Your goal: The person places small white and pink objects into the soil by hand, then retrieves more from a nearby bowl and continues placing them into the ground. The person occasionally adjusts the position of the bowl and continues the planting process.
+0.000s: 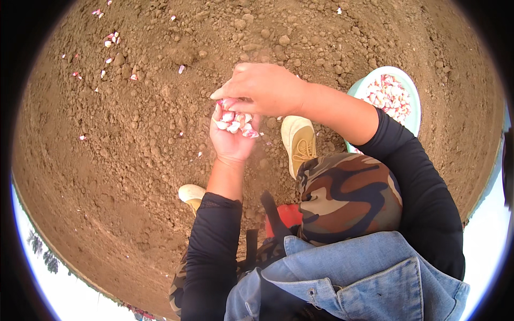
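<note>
My left hand (229,147) is turned palm up and cups a small pile of garlic cloves (237,122) with pink and white skins. Over its fingertips reaches my right hand (267,86), back upward, with a pinkish garlic clove (229,103) between its thumb and fingers. The left fingers are partly hidden behind the right hand and the cloves. Beneath my right forearm stands a pale green plastic basin (416,102), which holds many more garlic cloves (387,96); the forearm and sleeve cover part of it.
Loose, lumpy brown soil (140,112) spreads all around. Several cloves (112,39) lie scattered on it, mostly to the upper left. My tan shoes (299,140) rest on the ground. A camouflage-clad knee (349,196) rises near the basin, beside a red object (289,216).
</note>
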A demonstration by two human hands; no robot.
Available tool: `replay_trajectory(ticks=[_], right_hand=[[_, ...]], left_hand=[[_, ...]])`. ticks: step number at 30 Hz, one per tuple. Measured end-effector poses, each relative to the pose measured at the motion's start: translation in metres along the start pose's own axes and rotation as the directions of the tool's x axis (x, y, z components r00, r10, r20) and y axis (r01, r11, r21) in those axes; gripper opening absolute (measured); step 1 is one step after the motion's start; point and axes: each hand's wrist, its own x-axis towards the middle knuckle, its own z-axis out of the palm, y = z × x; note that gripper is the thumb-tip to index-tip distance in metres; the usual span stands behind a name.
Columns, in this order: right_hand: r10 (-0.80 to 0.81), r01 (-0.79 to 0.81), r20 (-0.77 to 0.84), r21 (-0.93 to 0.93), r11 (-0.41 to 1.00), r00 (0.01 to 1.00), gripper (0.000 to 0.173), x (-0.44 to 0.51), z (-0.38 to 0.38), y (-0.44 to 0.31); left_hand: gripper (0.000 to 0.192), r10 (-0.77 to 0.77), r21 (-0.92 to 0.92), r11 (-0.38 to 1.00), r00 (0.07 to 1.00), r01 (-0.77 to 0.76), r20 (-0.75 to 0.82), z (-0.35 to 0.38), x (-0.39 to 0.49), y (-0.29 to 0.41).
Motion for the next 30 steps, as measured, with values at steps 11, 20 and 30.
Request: replay_trajectory(ticks=[11, 20, 30], right_hand=[[0.381, -0.252, -0.037, 0.691, 0.678, 0.924, 0.021, -0.042, 0.022, 0.020], [0.783, -0.786, -0.076, -0.110, 0.609, 0.617, 0.018, -0.088, 0.016, 0.179], [0.673, -0.499, 0.011, -0.663, 0.558, 0.739, 0.014, -0.077, 0.028, 0.188]], left_hand=[[0.033, -0.113, -0.037, 0.993, 0.992, 0.115, 0.051, -0.034, -0.018, -0.006], [0.032, -0.006, -0.114, 0.993, 0.991, 0.021, 0.136, -0.021, -0.012, 0.022], [0.032, -0.027, -0.102, 0.994, 0.993, 0.038, 0.111, -0.006, -0.003, 0.025]])
